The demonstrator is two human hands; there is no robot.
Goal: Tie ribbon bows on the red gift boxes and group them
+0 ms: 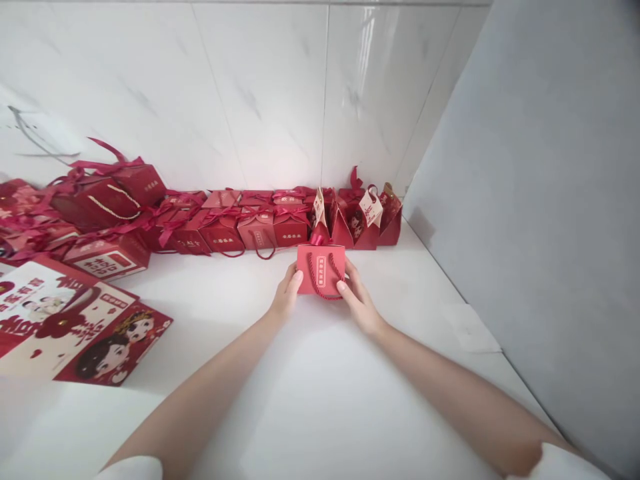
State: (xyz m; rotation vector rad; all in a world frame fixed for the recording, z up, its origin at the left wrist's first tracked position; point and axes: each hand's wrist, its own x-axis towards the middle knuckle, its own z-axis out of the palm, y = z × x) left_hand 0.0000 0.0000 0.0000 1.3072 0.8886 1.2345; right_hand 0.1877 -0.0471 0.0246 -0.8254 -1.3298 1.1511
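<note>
A small red gift box (321, 269) with a red cord handle and a ribbon bow on top stands upright on the white table (300, 400). My left hand (286, 293) grips its left side, thumb on the front face. My right hand (357, 301) grips its right side, thumb pressed on the front lower corner. Both arms reach forward from the near edge. The box sits just in front of a row of similar red boxes (250, 227).
The row of red gift boxes with ribbons runs along the marble wall (260, 93). A pile of larger red boxes (100, 200) and flat printed cartons (75, 320) lies at the left. A grey panel (550, 200) borders the table on the right.
</note>
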